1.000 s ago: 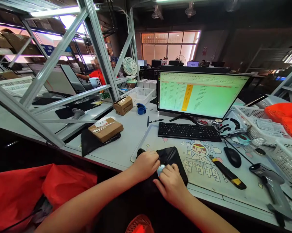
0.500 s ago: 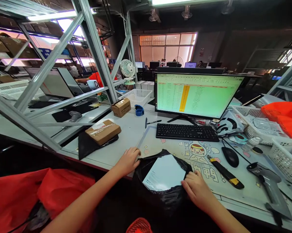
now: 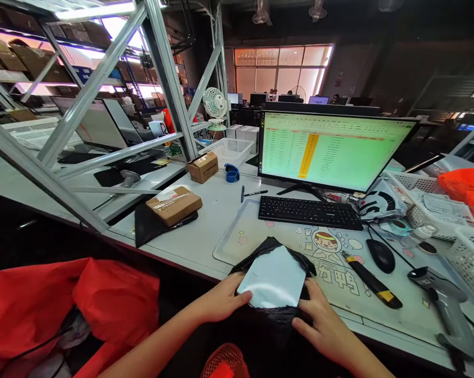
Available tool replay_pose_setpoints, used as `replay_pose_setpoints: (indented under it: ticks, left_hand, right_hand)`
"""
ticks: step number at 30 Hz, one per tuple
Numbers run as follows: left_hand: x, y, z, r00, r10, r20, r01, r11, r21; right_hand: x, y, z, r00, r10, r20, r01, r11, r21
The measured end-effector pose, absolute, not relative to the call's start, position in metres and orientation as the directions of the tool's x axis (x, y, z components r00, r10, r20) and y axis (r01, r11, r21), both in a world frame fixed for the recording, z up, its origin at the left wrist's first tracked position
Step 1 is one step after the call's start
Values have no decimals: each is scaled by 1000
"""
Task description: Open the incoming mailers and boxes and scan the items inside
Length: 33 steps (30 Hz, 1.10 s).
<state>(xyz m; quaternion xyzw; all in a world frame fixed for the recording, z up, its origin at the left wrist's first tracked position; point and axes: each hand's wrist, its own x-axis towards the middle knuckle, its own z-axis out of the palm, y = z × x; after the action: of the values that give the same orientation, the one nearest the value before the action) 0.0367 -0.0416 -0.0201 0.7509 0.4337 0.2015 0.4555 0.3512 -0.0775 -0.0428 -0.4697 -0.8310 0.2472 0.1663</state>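
Observation:
A pale, flat box (image 3: 274, 278) pokes out of the opened mouth of a black plastic bag (image 3: 278, 313) at the desk's front edge. On its left side, my left hand (image 3: 226, 300) grips the box, thumb over the near corner and fingers hidden behind. Opposite, my right hand (image 3: 319, 320) is closed around the bag's right edge beside the box, its thumb lower on the black plastic. The bag's lower part hangs in dark shadow.
A taped carton (image 3: 174, 205) lies on a black bag at the left. A utility knife (image 3: 373, 281), mouse (image 3: 380, 255) and barcode scanner (image 3: 442, 304) are to the right. Behind stand a keyboard (image 3: 310, 211) and monitor (image 3: 331, 152). Red cloth (image 3: 114, 299) hangs at lower left.
My left hand has moved from the bag's upper left rim down to the box's left side. The bag mouth has drawn in around the box, and the view has shifted slightly.

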Motion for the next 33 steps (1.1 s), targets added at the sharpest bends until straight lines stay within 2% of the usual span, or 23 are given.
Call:
replay_pose_setpoints:
  ticks: [3,6,8,11,14,18,21,24,26,28,30,31,33]
  left_hand:
    - [42,-40,-26,479,867,-139,269,5,963]
    - [59,-41,-29,349,912,-215,75,202,977]
    - [71,-41,-27,270,938,-218,-34,236,971]
    - [80,-35,-22,145,972,-185,-117,202,972]
    - [72,-25,-15,150,954,-259,-194,285,939]
    - [50,-16,-14,352,826,-439,-216,529,821]
    - [41,-24,-18,475,744,-470,-278,633,722]
    - [36,-43,-23,468,725,-505,-358,678,642]
    - [33,-58,-29,397,754,-523,-405,655,638]
    - [34,-71,-37,340,816,-468,-455,578,677]
    - [40,-78,-43,304,881,-362,-482,470,740]
    - [45,-78,-46,288,907,-306,-476,413,776]
    - [61,-73,-48,253,944,-211,-433,306,848]
  right_hand:
    - [352,-67,-32,-490,859,150,588,453,-670]
    - [344,-70,-15,-421,865,273,532,479,-698]
    - [336,-83,-5,-476,818,322,520,557,-647]
    - [330,-106,-6,-582,710,396,540,702,-464]
    - [335,-112,-27,-519,742,424,646,665,-374]
    - [355,-83,-56,-378,866,328,813,480,-331]
    - [385,-51,-62,-289,911,295,885,372,-281]
    - [441,-39,-56,-154,903,401,900,296,-320]
    - [491,-45,-52,84,842,533,943,105,-315]
    - [546,-59,-53,402,726,558,911,-255,-323]
    - [595,-72,-57,672,650,355,739,-557,-380]
    - [616,-76,-60,748,630,208,647,-626,-435]
    - [643,-78,-64,787,617,-15,508,-661,-552]
